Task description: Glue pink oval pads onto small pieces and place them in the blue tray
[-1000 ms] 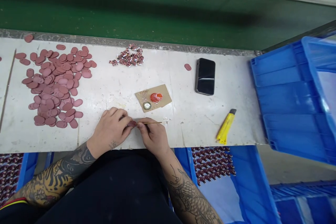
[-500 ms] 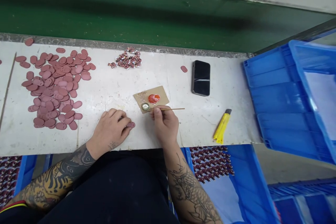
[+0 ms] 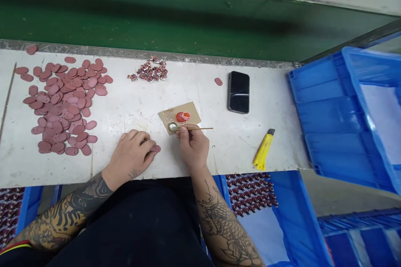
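White bench [image 3: 225,150]; left hand [image 3: 131,155] pins flat pink oval [image 3: 156,148], right hand [image 3: 194,148] holds stick [image 3: 202,128].

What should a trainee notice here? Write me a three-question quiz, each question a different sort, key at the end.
1. True or false: the phone and the yellow knife lie on the table, touched by neither hand.
2. The right hand grips: A the thin stick, B the yellow knife, C the phone.
3. Short answer: what does the left hand hold at its fingertips?
Key: 1 true; 2 A; 3 a pink oval piece.
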Motion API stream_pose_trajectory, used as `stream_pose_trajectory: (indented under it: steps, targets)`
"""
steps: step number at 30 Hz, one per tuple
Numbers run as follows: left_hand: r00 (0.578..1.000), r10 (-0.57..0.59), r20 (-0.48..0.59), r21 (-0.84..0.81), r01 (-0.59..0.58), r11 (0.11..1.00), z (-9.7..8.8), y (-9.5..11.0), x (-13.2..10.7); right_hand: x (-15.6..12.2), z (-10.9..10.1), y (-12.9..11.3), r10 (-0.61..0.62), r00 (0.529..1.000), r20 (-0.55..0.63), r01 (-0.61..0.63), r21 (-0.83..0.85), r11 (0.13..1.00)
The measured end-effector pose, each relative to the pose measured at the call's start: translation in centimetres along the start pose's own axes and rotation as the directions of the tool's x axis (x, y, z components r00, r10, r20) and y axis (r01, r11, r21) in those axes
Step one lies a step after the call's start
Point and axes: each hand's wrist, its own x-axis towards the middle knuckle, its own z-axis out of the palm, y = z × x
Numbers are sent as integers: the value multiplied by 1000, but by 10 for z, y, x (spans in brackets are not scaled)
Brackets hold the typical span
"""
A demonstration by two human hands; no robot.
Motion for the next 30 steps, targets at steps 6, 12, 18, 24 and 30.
stream_pose_trajectory:
  steps: [6, 12, 18, 24, 30]
  targets:
    - [1000, 1, -9, 11, -1, 1000, 1, 0, 0, 0, -1, -1, -17, 1000, -23, 17, 10, 1000]
    - [1000, 12, 2, 19, -12, 1000, -1, 0, 0, -26, -9, -15, -112, 988, 105, 96, 143, 985]
    - [1000, 14, 28, 38, -15, 999, -3, 1, 1, -43, -6, -24, -250, 927, 280, 215, 149, 965]
    - [999, 9, 43, 37, -11, 999, -4, 2, 1, -40, -4, -24, -258, 933, 250, 242, 91, 966]
    - [999, 3, 49, 36, -5, 999, -3, 1, 1, -41, -2, -24, -289, 922, 256, 277, 83, 957]
